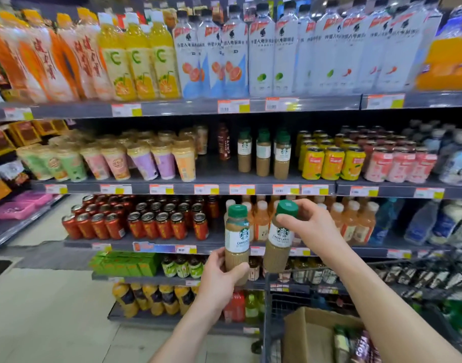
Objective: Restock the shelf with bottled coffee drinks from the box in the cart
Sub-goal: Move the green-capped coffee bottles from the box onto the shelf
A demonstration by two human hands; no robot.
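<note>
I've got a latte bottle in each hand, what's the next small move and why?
Probably raise the right hand and its tilted caffe latte bottle to the shelf above and stand it by the matching Starbucks bottles. Few show in that row, with bare shelf left of them; the left hand grips a second latte bottle to follow.

A pale floor runs along the aisle. Dark grey shelving rises in tiers under bright, even light.
</note>
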